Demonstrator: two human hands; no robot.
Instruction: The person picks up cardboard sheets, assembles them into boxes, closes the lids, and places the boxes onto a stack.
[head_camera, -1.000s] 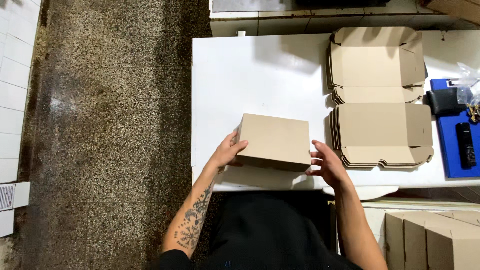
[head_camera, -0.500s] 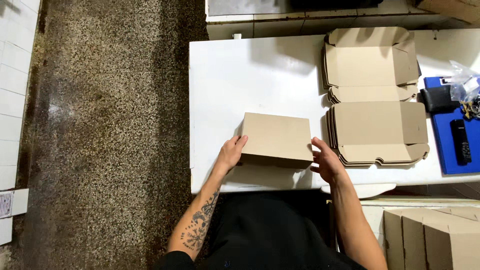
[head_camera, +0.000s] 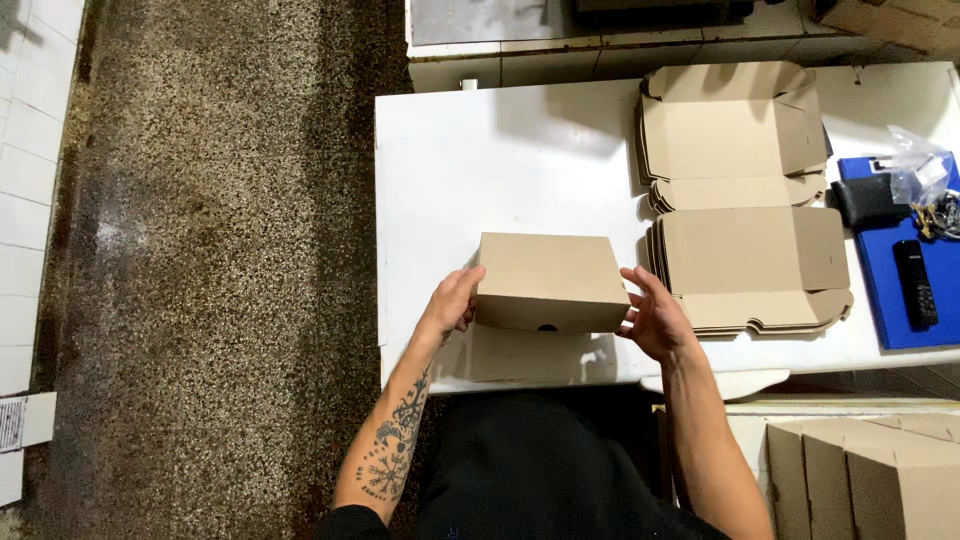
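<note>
White table (head_camera: 500, 160) open left and behind closed box (head_camera: 550, 280); flat box stack (head_camera: 745, 255) blocks right side.

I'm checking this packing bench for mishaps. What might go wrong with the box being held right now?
The closed brown cardboard box is pinched only at its sides by the left hand and right hand, so it may slip. It sits near the white table front edge and might drop off.
</note>
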